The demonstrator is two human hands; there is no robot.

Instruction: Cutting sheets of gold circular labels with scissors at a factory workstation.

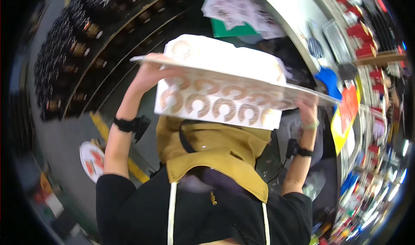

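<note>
A white folded board with rows of brown C-shaped figures is held up in front of my chest. I cannot tell whether the figures are printed, cut out or attached. One panel shows almost edge-on across the middle, with other white panels above and below it. My left hand grips the board's left end, thumb on the underside and fingers over the edge. At the opposite end, my right hand is closed on the board's lower right part, its fingers partly hidden and blurred. A tan apron hangs below the board.
Dark racks with many black and brown items curve along the left. White printed sheets lie on a green surface ahead. A metal counter with a clear tray runs along the right. A round white sign is at lower left.
</note>
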